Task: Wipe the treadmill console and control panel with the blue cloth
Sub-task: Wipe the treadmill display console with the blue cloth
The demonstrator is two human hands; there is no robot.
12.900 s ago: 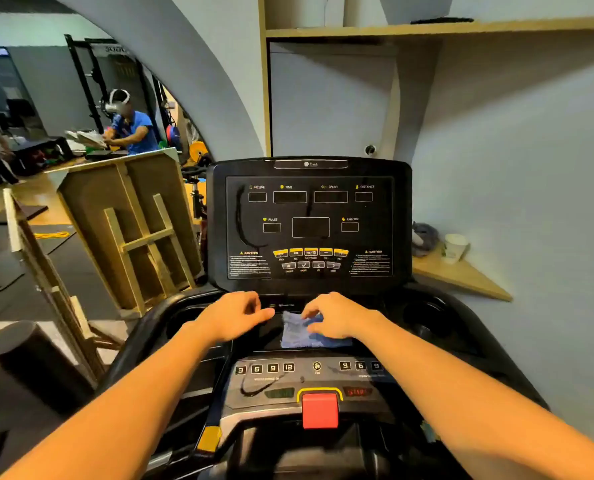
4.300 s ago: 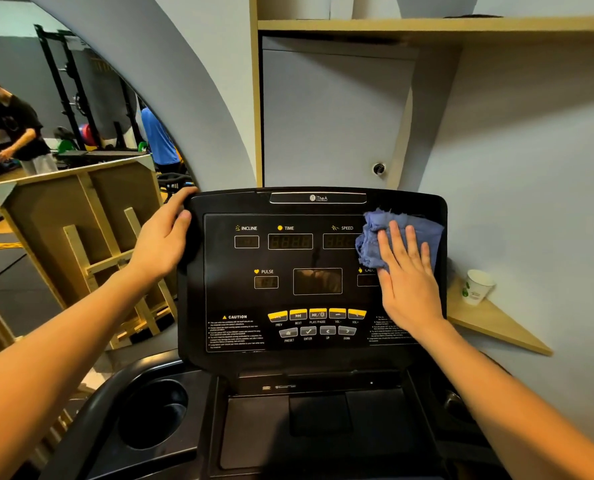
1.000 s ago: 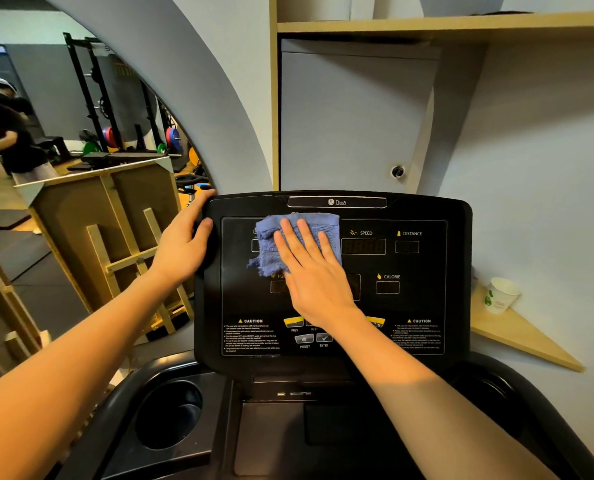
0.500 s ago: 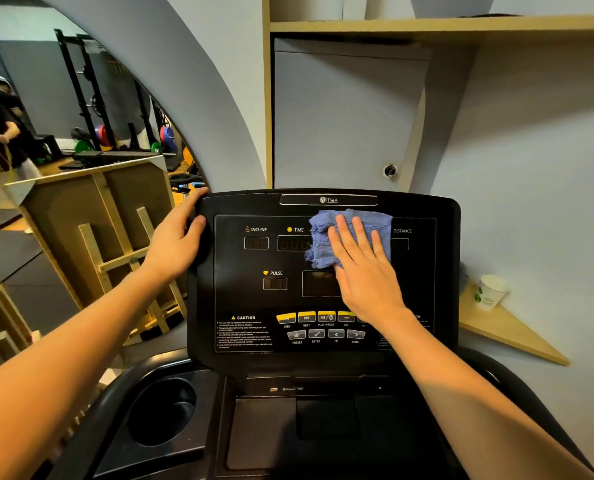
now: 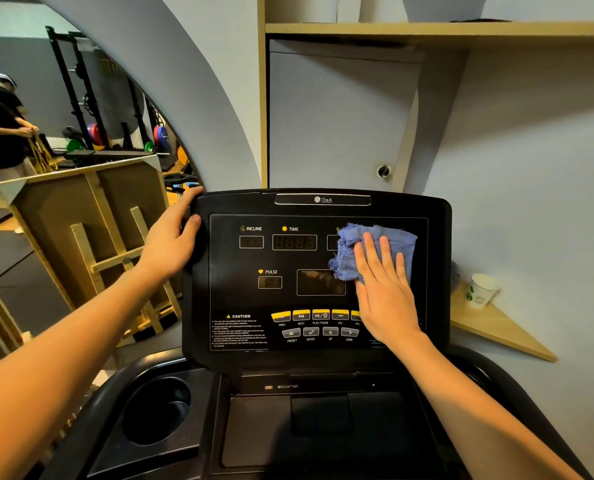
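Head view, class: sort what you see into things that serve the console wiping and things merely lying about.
In use: blue cloth, treadmill console, right hand pressing the cloth, left hand gripping the console's edge.

Lying about: paper cup, corner shelf, cup holder, wooden frame.

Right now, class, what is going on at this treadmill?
A person is wiping the upright treadmill console. The right hand presses a blue cloth flat against the upper right part of the display panel, covering the labels there. The left hand grips the console's upper left edge. The row of yellow buttons lies below the cloth, uncovered except at its right end. A paper cup stands on a corner shelf to the right.
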